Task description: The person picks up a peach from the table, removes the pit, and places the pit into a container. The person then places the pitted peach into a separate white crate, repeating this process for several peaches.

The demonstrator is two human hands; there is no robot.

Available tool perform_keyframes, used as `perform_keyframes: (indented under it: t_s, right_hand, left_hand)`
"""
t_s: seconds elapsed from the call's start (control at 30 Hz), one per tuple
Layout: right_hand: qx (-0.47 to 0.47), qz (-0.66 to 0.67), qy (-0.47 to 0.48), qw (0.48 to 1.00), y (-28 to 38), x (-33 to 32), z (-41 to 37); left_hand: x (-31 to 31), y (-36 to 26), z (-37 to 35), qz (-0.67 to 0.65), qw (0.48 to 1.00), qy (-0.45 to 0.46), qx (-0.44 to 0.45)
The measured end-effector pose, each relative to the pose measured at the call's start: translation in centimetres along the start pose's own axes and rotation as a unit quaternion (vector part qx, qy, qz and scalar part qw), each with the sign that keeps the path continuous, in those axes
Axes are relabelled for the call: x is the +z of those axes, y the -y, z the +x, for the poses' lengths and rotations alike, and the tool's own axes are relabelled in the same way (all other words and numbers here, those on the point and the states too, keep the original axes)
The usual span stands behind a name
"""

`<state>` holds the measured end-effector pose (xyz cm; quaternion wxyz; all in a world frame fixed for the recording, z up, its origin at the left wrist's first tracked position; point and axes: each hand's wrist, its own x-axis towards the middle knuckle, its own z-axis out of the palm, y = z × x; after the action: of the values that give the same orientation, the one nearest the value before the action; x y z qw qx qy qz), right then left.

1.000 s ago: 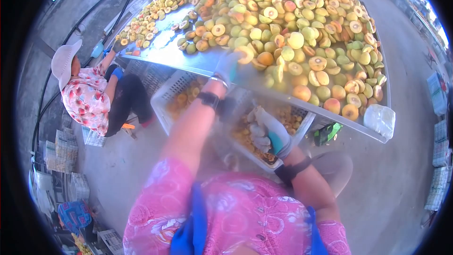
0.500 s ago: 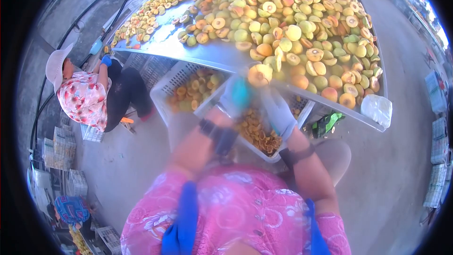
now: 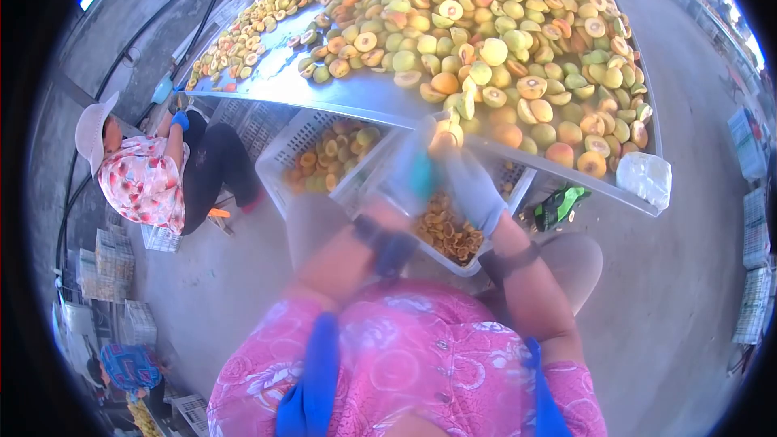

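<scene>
Both my hands are gloved and meet at the near edge of a metal table (image 3: 324, 103). My right hand (image 3: 473, 186) is closed round a yellow-orange fruit half (image 3: 445, 136). Beside it, my left hand (image 3: 411, 171) is smeared by motion, with something teal at its fingers; its grip is too blurred to make out. Many halved fruits (image 3: 532, 87) are heaped on the table. Below my hands, a crate holds small brown-orange pieces (image 3: 447, 231). Left of it, a white crate (image 3: 277, 163) contains fruit halves.
At the left a person (image 3: 142, 170) in a pale hat sits by the table. Another person (image 3: 131, 368) is at the lower left. A clear plastic bag (image 3: 644, 181) lies on the table's right corner, near a green-black bag (image 3: 558, 206). Stacked crates (image 3: 757, 226) stand far right.
My left hand has moved slightly right and down. The fruit between my hands looks smaller and partly covered. The view has shifted a little.
</scene>
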<state>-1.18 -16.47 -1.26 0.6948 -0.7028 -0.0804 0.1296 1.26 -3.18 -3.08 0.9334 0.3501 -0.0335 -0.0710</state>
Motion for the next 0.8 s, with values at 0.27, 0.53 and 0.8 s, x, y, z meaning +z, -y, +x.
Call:
perform_keyframes:
  t_s: [0.27,0.53,0.8]
  right_hand:
    - [0.009,-0.030,0.011,0.999,-1.7,0.7,0.5]
    - [-0.307,-0.038,-0.030,0.950,-4.5,2.3,1.0]
    - [0.066,0.142,0.126,0.980,-0.6,1.0,-0.7]
  left_hand:
    - [-1.1,1.8,0.4,-0.016,0.998,-0.053,-0.013]
    - [-1.2,3.3,1.5,0.245,0.911,-0.298,0.144]
    - [0.6,-1.9,-0.5,0.263,0.960,-0.086,0.035]
